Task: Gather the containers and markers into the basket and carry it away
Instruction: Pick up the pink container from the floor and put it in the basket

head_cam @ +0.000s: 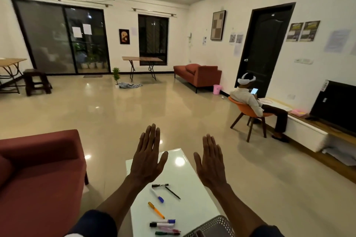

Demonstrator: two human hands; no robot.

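Markers (pixel 162 223) and pens, seven in all, lie on the white bench (pixel 185 179). Left hand (pixel 147 157) and right hand (pixel 210 161) hover flat, released, holding nothing. One basket (pixel 213 226) sits at five o'clock, contents hidden.

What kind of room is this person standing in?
Most likely a living room or lounge in a home, perhaps used as a shared workspace. It has a red sofa against the far wall, a television on a low unit, and a white coffee table strewn with markers.
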